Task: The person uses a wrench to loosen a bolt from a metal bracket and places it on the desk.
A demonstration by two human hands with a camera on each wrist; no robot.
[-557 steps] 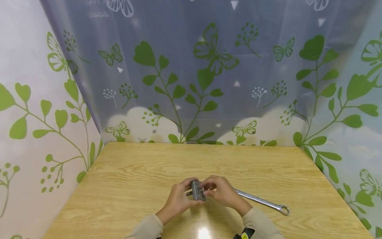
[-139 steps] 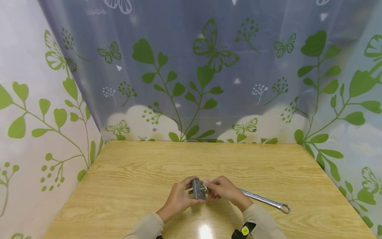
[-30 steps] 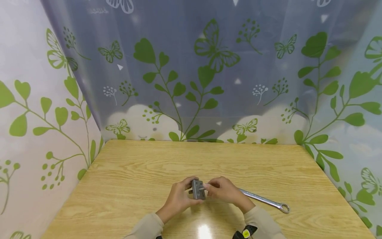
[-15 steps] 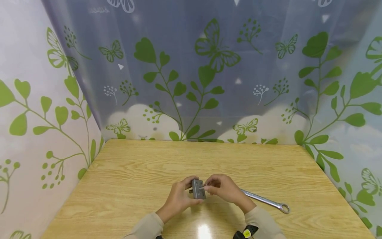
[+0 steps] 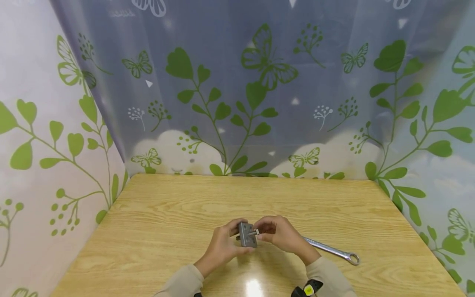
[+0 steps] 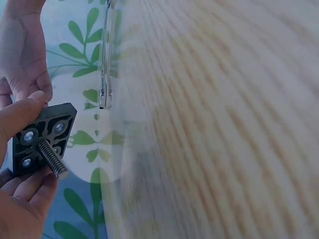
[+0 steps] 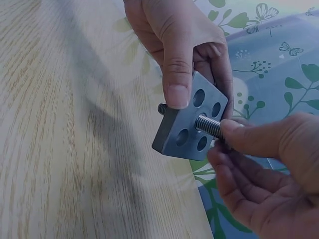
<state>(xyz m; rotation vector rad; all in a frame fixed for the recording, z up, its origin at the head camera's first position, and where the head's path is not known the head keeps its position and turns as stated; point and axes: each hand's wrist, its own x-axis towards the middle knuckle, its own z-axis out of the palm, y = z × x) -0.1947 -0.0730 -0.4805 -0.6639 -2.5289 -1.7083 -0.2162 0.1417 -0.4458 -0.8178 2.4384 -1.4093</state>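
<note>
My left hand (image 5: 221,243) grips a square grey plate (image 5: 245,241) by its edges, holding it tilted above the table. A threaded bolt (image 7: 208,125) passes through the plate's middle, among several round holes. Its other threaded end (image 6: 52,160) sticks out of the ribbed back side in the left wrist view. My right hand (image 5: 282,235) has thumb and fingers at the near end of the bolt, pinching it in the right wrist view. The thumb and fingers partly hide that end there, while a pale tip shows between them in the head view.
A combination wrench (image 5: 332,249) lies on the wooden table (image 5: 178,206) to the right, its far end hidden behind my right hand. Fabric printed with leaves and butterflies (image 5: 269,57) stands behind and at both sides of the table.
My right hand's fingers have shifted around the bolt, and its end shows more clearly than half a second ago. The plate stays in my left hand; the wrench lies still.
</note>
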